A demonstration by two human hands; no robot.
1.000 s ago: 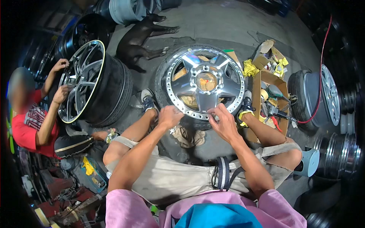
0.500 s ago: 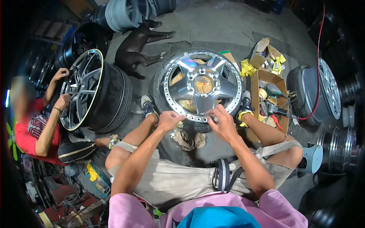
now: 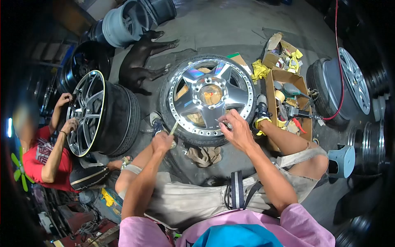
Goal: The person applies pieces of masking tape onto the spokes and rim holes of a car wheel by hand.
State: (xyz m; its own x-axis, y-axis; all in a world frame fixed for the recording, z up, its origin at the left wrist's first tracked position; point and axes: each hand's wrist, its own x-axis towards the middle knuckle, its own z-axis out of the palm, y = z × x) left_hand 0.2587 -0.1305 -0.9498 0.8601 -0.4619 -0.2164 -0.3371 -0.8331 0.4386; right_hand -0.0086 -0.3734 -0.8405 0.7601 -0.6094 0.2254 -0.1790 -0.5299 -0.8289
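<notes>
Close work at the alloy wheel on the floor seems underway, the left hand gripping a slim yellowish stick, the right hand pinching an unclear small item, and next calls for a steady touch

the grey floor is scuffed, with a darker area towards the middle. lying on it are a black dog on its side and, nearer, a crumpled beige cloth just beside the polished wheel. an open cardboard box of tools sits to the right, a smaller box behind it, then an upright wheel and a pale blue stool.
</notes>
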